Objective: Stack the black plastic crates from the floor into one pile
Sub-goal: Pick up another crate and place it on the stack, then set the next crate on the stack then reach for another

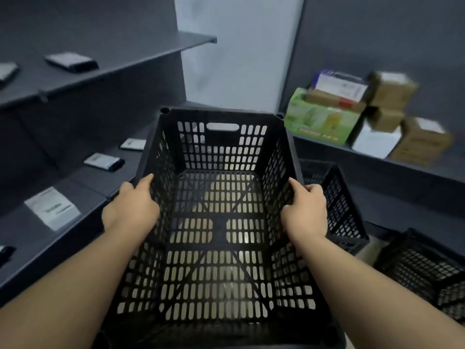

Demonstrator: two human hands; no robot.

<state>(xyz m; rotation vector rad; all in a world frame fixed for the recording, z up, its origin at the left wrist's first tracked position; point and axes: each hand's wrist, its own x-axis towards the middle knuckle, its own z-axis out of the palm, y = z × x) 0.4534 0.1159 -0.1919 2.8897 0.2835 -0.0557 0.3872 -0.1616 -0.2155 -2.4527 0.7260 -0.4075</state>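
Note:
A black perforated plastic crate (219, 152) fills the middle of the view, open side up, with the pale floor showing through its slotted bottom. My left hand (132, 206) grips its left rim and my right hand (305, 210) grips its right rim. A second black crate (337, 205) stands just to the right, partly hidden behind the held one. A third black crate (425, 270) sits at the lower right, cut off by the frame edge.
Dark shelves (105, 69) run along the left wall with several small flat packets (104, 162) on them. On a low shelf at the right stand a green box (319, 122) and several brown cartons (420, 142). A pale wall panel (236, 51) is straight ahead.

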